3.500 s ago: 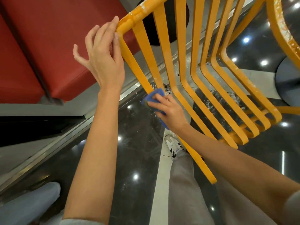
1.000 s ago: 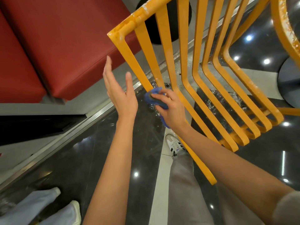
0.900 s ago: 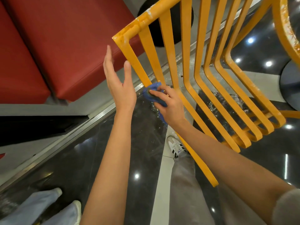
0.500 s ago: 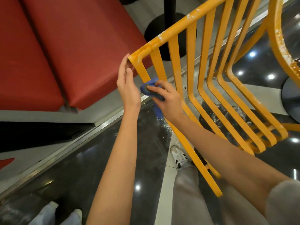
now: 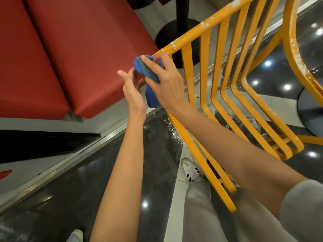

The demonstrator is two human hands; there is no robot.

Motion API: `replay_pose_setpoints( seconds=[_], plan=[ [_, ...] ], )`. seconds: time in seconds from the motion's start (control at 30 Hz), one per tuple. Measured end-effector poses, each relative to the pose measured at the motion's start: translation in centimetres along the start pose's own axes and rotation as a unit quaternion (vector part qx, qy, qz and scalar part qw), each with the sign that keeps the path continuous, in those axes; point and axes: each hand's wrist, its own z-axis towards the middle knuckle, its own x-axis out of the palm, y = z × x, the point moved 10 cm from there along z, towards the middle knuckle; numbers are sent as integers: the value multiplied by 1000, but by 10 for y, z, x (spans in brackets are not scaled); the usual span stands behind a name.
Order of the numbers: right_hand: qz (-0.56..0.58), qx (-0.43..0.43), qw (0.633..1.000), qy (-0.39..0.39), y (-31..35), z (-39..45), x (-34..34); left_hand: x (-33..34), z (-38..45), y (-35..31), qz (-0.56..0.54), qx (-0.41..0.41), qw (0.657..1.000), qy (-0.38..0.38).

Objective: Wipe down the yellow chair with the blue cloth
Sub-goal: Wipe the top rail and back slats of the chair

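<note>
The right hand (image 5: 166,84) is closed around the bunched blue cloth (image 5: 148,74) and presses it on the top corner of the yellow chair (image 5: 204,81). The left hand (image 5: 132,91) is open with fingers spread, just beside the cloth; I cannot tell if it touches it.

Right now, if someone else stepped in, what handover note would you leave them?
Right hand: closed on the blue cloth, pressing it at the corner of the yellow chair.
Left hand: open, beside the cloth, holding nothing.
Done: cannot tell which slats are already wiped.
Left: white specks show along the top rail and the curved tube; those need wiping.
</note>
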Motion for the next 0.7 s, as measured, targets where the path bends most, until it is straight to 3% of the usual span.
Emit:
replay_pose_setpoints(
  seconds=[0.2, 0.37, 0.53, 0.6, 0.7],
  plan=[
    [13, 104, 994, -34, -22, -5, -16, -4, 1, -2, 14, -9, 1000, -8],
    [-53, 22, 997, 60, 2, 4, 0, -1, -2, -7, 10, -4, 1000, -3],
    [-182, 116, 973, 78, -21, 43, -17, -2, -3, -3, 30, -16, 999, -18],
    [-238, 80, 960, 124, 0, 50, -2, -3, -5, -2, 12, -17, 999, -34],
    [-210, 6, 964, 165, 17, 30, 10, -6, -7, -2, 7, -25, 999, -46]
  ],
)
